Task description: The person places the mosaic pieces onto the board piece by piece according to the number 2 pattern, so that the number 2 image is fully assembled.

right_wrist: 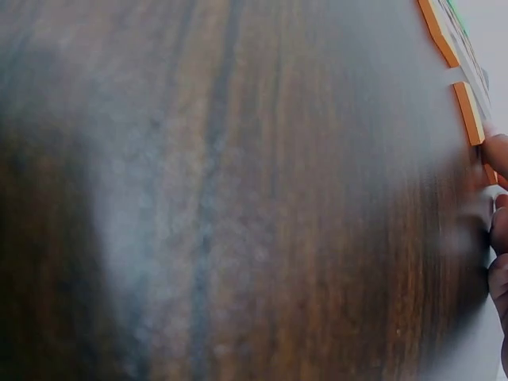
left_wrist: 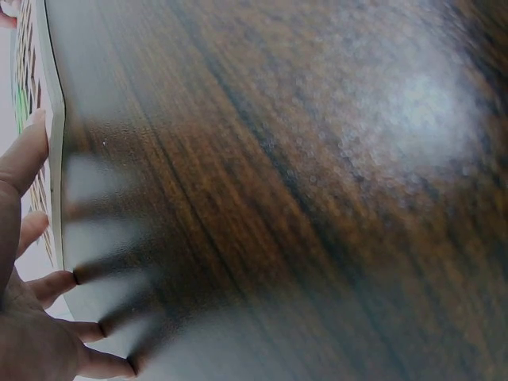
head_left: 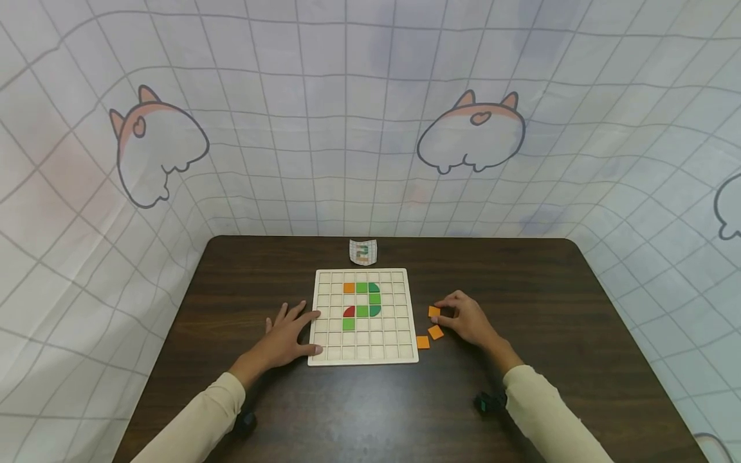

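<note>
A cream grid board (head_left: 382, 344) lies on the table. On it sit an orange square tile (head_left: 348, 287), a red quarter-round tile (head_left: 350, 312), two dark green quarter-round tiles and several light green squares. My left hand (head_left: 283, 337) has its fingers spread at the board's left edge, thumb and index finger touching the rim. To the right of the board, my right hand (head_left: 467, 319) pinches an orange square tile (head_left: 433, 311) between thumb and index finger, down at the table. Nearer me lie two more orange square tiles, one tilted (head_left: 436, 332) and one beside the board (head_left: 423, 342).
A small paper card (head_left: 363, 252) with a coloured pattern on a grid stands or lies behind the board. The dark wood table (head_left: 260, 270) meets a white gridded cloth backdrop (head_left: 324, 148) at its back and sides.
</note>
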`<state>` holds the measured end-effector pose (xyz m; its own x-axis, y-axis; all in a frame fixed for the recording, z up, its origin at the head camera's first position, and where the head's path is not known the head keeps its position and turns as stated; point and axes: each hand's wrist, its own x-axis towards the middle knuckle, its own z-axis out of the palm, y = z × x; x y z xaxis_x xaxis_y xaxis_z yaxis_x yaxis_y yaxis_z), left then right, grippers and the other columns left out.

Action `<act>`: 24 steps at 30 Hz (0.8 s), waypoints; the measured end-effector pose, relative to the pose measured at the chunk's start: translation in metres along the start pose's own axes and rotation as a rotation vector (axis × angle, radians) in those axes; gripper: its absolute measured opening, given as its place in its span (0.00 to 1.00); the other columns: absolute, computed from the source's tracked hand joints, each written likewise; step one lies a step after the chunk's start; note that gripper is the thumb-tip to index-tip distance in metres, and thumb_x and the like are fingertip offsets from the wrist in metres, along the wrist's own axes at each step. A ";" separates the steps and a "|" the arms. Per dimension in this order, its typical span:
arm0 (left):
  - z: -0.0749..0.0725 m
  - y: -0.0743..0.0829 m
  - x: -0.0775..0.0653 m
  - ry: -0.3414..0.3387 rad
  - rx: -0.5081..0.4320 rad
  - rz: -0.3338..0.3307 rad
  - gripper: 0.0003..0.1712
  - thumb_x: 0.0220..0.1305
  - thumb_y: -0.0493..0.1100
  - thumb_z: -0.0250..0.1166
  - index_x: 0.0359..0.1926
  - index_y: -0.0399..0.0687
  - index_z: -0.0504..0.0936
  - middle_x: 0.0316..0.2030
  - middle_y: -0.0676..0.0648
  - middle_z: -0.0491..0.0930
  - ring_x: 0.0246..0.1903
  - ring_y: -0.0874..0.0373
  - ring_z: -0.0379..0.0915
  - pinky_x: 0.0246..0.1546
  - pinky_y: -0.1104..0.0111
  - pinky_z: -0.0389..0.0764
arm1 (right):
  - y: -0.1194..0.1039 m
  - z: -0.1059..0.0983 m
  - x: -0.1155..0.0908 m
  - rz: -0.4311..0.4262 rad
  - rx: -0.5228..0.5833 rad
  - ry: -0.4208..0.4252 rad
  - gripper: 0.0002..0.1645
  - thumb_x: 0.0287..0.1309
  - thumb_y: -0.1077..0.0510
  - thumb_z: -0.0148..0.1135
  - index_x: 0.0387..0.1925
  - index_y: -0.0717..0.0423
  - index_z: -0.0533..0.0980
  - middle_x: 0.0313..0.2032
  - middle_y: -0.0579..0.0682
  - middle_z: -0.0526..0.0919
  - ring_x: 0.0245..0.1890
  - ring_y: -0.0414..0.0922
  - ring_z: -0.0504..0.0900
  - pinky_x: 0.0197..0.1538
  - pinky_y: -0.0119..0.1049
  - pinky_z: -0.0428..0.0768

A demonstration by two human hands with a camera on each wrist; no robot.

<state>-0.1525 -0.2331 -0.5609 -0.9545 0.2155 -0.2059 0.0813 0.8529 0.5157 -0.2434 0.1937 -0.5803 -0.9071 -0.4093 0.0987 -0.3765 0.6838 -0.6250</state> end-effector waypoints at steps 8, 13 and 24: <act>0.000 -0.001 0.000 0.009 0.010 -0.003 0.48 0.57 0.62 0.73 0.75 0.57 0.66 0.78 0.38 0.50 0.76 0.27 0.34 0.63 0.23 0.41 | 0.001 0.001 0.001 0.001 0.002 -0.008 0.23 0.56 0.52 0.74 0.52 0.58 0.85 0.46 0.49 0.79 0.29 0.37 0.72 0.32 0.30 0.73; 0.000 -0.001 0.000 0.010 0.008 -0.001 0.48 0.57 0.62 0.73 0.75 0.57 0.66 0.78 0.38 0.50 0.76 0.27 0.34 0.63 0.23 0.41 | 0.001 0.003 0.001 -0.031 -0.035 0.009 0.20 0.58 0.52 0.73 0.50 0.56 0.86 0.45 0.47 0.79 0.32 0.37 0.73 0.35 0.31 0.73; 0.001 -0.002 0.001 0.008 -0.003 -0.003 0.48 0.57 0.62 0.73 0.75 0.57 0.66 0.78 0.38 0.50 0.76 0.27 0.34 0.62 0.22 0.41 | 0.001 0.005 0.001 -0.058 -0.087 0.000 0.16 0.61 0.52 0.70 0.49 0.52 0.85 0.44 0.46 0.79 0.29 0.36 0.70 0.34 0.31 0.72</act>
<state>-0.1536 -0.2345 -0.5629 -0.9570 0.2089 -0.2011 0.0772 0.8521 0.5177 -0.2437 0.1911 -0.5845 -0.8833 -0.4496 0.1332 -0.4435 0.7086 -0.5488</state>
